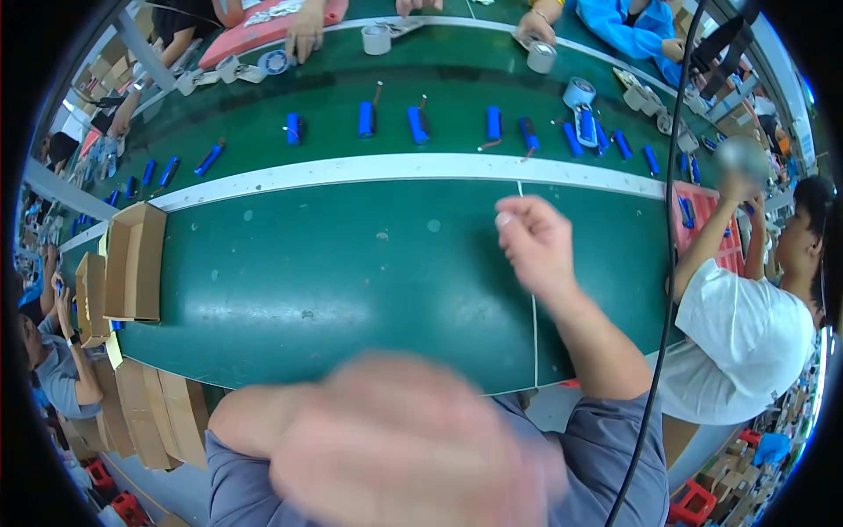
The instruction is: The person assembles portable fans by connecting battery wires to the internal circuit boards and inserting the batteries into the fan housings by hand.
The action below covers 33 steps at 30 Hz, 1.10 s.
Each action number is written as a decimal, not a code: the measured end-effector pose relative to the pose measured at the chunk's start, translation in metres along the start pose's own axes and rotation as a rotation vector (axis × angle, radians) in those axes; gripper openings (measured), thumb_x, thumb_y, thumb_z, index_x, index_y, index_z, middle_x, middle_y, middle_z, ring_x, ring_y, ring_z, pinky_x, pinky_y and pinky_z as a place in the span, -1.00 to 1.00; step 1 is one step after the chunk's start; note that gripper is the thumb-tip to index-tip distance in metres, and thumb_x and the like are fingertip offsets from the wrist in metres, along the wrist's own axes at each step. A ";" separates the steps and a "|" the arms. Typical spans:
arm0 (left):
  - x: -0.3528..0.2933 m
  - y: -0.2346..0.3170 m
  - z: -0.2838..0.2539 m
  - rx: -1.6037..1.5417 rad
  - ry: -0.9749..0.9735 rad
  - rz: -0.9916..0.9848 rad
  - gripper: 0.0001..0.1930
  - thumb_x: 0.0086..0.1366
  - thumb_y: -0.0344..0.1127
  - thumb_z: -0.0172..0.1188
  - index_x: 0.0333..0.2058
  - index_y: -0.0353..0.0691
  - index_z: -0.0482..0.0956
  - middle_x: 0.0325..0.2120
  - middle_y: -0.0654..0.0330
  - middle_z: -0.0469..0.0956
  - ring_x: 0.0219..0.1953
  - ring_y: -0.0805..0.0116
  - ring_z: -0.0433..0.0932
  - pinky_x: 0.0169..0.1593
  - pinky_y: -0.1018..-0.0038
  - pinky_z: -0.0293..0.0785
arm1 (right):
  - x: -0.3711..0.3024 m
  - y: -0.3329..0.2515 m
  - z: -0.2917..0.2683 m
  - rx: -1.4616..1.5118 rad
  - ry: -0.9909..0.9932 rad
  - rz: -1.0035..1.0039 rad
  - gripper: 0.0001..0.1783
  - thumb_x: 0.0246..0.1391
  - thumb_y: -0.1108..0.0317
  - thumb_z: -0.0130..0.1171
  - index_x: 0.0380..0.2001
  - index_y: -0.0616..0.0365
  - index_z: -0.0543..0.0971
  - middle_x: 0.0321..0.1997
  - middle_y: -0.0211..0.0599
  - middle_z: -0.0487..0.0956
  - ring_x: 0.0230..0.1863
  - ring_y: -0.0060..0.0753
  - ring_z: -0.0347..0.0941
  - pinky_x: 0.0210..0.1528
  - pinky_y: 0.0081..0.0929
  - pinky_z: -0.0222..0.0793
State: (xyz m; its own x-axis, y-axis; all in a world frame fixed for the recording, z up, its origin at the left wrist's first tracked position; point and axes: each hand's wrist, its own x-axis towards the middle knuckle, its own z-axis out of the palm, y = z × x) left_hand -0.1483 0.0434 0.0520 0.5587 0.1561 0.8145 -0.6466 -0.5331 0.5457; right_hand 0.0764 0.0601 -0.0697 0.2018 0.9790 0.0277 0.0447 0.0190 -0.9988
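My right hand (537, 244) hovers over the green table surface (351, 255), right of the middle. Its fingers are curled in, with the thumb against them, and nothing shows in its grasp. My left hand (413, 448) is raised close to the camera, low in the head view, and smeared by motion. Its fingers cannot be made out, nor whether it holds anything. Beyond a white rail (395, 168), blue cylindrical battery packs with short wires lie spread along a green belt (334, 97). The pack nearest my right hand is a blue one (529, 133), across the rail and untouched.
Open cardboard boxes (137, 263) stand at the table's left end. A black cable (670, 263) hangs down on the right. There a person in a white shirt (746, 325) works beside a red crate (711, 220). Across the belt, other people's hands (534, 28) handle white-grey device parts (377, 39).
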 end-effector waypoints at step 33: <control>-0.133 -0.135 -0.033 0.723 0.483 -0.642 -0.81 -0.11 -0.37 0.19 -0.45 -0.22 0.47 -0.46 0.14 0.48 -0.32 0.07 0.42 -0.24 0.23 0.38 | -0.013 0.045 0.089 -0.019 -0.276 -0.141 -0.50 0.17 0.22 0.10 0.07 0.27 0.28 0.06 -0.10 0.42 0.04 -0.25 0.35 0.12 -0.29 0.24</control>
State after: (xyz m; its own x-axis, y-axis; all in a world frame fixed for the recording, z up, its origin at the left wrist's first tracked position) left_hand -0.1524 0.1215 -0.1235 0.3178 0.8082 0.4957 0.2423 -0.5747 0.7817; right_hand -0.0109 0.0663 -0.1187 -0.0805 0.9852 0.1514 0.0726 0.1573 -0.9849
